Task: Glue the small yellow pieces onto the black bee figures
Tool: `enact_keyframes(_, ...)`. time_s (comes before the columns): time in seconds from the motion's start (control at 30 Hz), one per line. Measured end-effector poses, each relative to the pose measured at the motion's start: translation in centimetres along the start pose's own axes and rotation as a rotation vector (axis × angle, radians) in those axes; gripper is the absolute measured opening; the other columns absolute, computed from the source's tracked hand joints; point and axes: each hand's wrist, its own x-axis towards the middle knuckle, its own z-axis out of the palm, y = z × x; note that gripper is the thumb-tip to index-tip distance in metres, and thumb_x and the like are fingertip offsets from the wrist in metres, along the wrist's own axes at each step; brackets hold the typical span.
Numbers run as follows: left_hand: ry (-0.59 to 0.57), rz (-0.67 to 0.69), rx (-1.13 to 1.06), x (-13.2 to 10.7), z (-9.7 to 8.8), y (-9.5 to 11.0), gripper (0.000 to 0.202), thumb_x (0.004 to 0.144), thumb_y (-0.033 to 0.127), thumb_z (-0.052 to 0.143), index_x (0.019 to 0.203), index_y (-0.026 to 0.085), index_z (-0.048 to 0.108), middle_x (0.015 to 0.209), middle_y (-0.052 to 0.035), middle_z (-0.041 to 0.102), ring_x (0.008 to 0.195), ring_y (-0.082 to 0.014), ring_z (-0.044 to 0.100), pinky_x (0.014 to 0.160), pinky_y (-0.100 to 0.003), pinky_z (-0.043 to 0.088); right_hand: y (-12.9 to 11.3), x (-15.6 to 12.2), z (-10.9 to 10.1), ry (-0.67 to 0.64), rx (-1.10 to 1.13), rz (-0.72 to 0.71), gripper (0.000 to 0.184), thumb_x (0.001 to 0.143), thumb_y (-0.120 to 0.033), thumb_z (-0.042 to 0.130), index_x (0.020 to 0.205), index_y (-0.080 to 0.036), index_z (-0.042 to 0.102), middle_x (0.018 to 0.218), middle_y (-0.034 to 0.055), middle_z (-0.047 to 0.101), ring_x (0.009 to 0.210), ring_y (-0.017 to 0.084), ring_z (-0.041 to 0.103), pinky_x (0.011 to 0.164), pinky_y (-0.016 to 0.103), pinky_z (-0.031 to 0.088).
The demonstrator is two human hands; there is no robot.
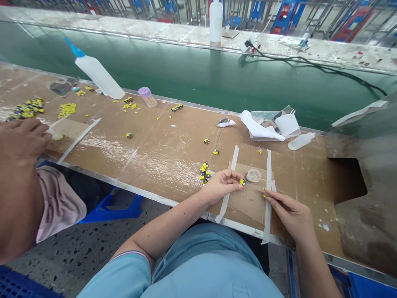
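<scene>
Between the thumb and fingers of my left hand (223,185) is a small yellow-and-black piece (242,181), held over a taped cardboard pad (248,203). My right hand (290,211) pinches a tiny yellow part (264,196) near the pad's right tape strip. A small round clear dish (253,175) sits on the pad between my hands, with a thin stick (266,180) reaching out of it to the right. Left of my left hand lies a cluster of similar yellow-and-black pieces (204,174). Two single pieces (215,152) lie farther back.
A co-worker's hand (23,138) is at the far left, by piles of yellow parts (67,110). A tilted white bottle (101,76), a purple-lidded jar (147,97), a plastic tray with paper (268,126) and a small bottle (301,141) line the back edge. A metal panel (366,186) stands right.
</scene>
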Motion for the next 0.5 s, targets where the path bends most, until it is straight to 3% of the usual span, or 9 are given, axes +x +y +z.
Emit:
enact_keyframes(0.1,-0.003,0.008,-0.002,0.1,-0.1,-0.1,0.047,0.049,0.035,0.086,0.083,0.014,0.063,0.071,-0.0005,0.067,0.068,-0.0109,0.065,0.081,-0.029,0.048,0.2,-0.1,0.3,-0.001,0.06,0.101,0.024,0.074,-0.043,0.063,0.083,-0.024,0.074,0.083,0.0041,0.073,0.07,0.02,0.07,0.065,0.033,0.059)
enact_keyframes(0.3,0.002,0.001,-0.019,-0.1,0.0,0.0,0.048,0.047,0.034,0.087,0.082,0.013,0.063,0.071,-0.0012,0.068,0.068,-0.0107,0.065,0.079,-0.027,0.049,-0.2,0.0,0.2,0.018,0.126,0.135,0.024,0.072,-0.043,0.065,0.082,-0.022,0.073,0.083,0.0059,0.072,0.07,0.018,0.068,0.065,0.031,0.058)
enact_keyframes(0.5,-0.05,-0.037,-0.055,-0.3,0.5,0.1,0.048,0.048,0.035,0.087,0.082,0.013,0.061,0.072,-0.0022,0.068,0.068,-0.0133,0.067,0.079,-0.032,0.052,-1.3,-0.2,0.7,0.044,0.267,0.229,0.028,0.069,-0.048,0.069,0.078,-0.021,0.071,0.075,0.005,0.071,0.065,0.018,0.066,0.063,0.032,0.058)
